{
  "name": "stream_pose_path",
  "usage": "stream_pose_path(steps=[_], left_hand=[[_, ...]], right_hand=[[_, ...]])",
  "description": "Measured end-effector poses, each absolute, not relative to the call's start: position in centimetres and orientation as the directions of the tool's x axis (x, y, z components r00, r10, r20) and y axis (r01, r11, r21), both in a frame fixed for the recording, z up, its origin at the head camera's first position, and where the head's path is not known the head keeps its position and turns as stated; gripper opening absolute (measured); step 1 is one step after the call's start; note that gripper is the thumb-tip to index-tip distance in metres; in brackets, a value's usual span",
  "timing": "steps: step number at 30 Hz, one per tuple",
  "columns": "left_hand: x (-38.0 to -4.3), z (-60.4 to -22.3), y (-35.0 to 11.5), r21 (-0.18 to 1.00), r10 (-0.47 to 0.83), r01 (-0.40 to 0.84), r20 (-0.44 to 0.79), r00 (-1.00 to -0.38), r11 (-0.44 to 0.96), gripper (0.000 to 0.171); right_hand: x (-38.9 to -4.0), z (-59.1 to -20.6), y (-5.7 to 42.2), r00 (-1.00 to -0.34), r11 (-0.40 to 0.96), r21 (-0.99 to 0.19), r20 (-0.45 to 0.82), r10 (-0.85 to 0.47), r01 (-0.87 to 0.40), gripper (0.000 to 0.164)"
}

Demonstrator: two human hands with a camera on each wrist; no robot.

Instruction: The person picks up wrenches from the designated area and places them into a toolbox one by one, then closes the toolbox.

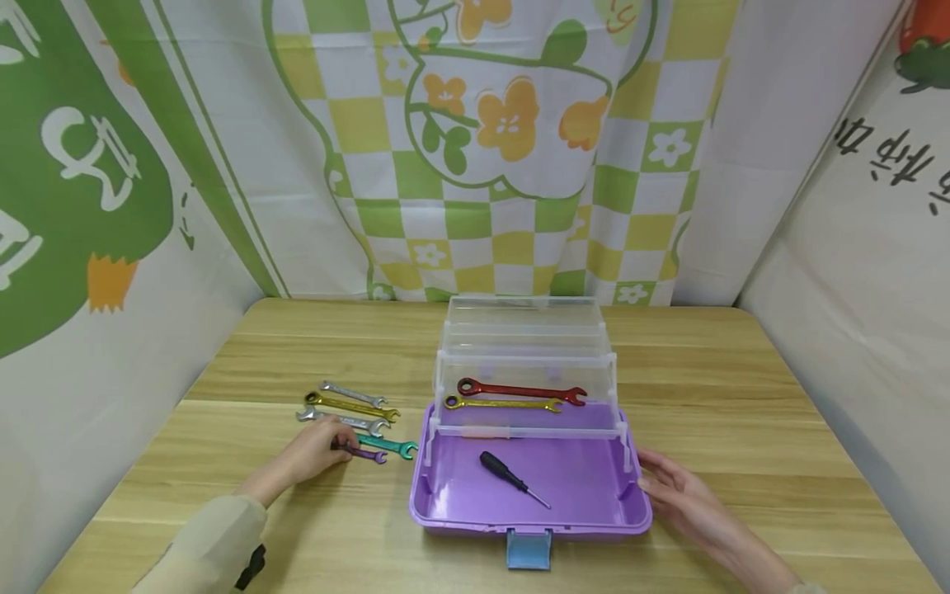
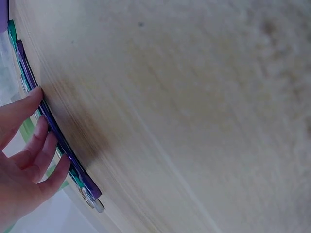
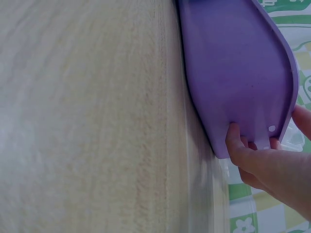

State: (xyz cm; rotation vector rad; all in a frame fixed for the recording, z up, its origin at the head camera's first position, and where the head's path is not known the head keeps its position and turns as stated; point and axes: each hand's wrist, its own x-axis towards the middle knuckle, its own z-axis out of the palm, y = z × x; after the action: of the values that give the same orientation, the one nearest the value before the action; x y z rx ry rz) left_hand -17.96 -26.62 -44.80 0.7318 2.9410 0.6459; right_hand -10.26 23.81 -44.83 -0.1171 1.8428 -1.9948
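At the left of the table, my left hand [image 1: 324, 450] pinches a small purple wrench [image 1: 369, 454], whose far end sticks out past the fingers. Along it in the left wrist view lie the thumb and fingertips [image 2: 66, 160]. A green wrench [image 1: 393, 446] lies right behind the purple one. My right hand [image 1: 684, 499] rests against the right end of an open purple toolbox [image 1: 418, 505], fingers on its outer wall and rim. Inside the box is a black-handled screwdriver [image 1: 502, 471]. A red wrench [image 1: 523, 390] and a yellow wrench [image 1: 512, 404] lie in its clear tray section.
Behind the left hand lie two silver wrenches, one nearer [image 1: 349, 421] and one farther [image 1: 352, 392], with a gold wrench [image 1: 349, 404] between them. The clear lid [image 1: 523, 338] stands raised at the box's back. A blue latch [image 1: 529, 551] hangs in front. Printed curtains [image 1: 505, 231] surround the table.
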Motion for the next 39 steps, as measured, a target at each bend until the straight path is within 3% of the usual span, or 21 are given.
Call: stream_pose_path(steps=[16,30,39], left_hand=[[-18.5,-44.7,-26.8,0.487,0.492,0.449,0.044,-0.869,0.749,0.018],[-18.4,-44.6,-27.1,0.522,0.499,0.451,0.055,-0.865,0.724,0.017],[-18.1,-43.3,-27.1,0.545,0.488,0.492,0.164,-0.857,0.679,0.017]], right_hand=[[-10.2,-45.2,24.0,-0.914,-0.065,-0.974,-0.179,-0.365,0.217,0.062],[-10.3,-45.0,23.8,-0.906,-0.034,-0.968,-0.219,-0.363,0.248,0.065],[-10.3,-45.1,23.9,-0.909,-0.045,-0.973,-0.194,-0.368,0.226,0.063]])
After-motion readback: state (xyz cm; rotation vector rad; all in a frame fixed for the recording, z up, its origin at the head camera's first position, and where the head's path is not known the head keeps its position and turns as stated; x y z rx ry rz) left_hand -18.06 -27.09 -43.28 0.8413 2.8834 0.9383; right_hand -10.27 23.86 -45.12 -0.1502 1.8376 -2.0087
